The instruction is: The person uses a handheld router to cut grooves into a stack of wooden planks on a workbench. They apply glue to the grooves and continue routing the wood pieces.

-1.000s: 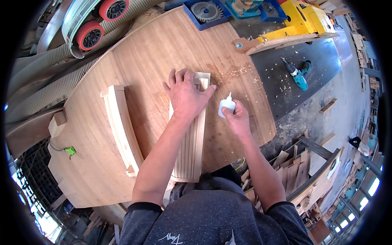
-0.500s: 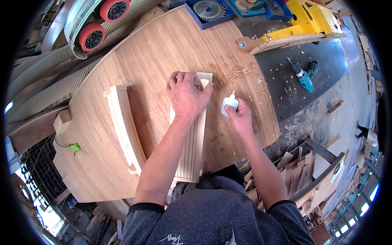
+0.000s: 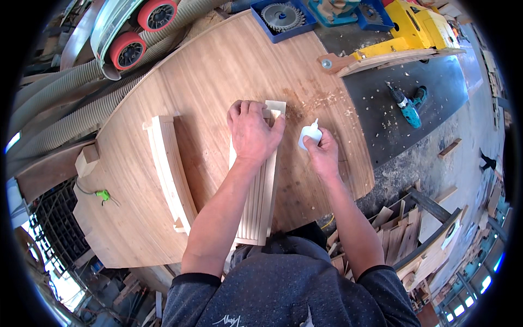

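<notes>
The right hand grasps a white bottle, nozzle up, while the left hand clasps the far end of a grooved wooden piece on the table, between a curved wooden piece and the bottle. A hard squeeze with the bottle tipped could spill its contents; a loose left grip might let the wood slide. Pale script marks the shirt; I see no readable label on the bottle.

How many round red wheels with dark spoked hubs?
2, both upper left: upper red wheel at the picture's top edge; lower red wheel below and left of it. More may be hidden.
</notes>
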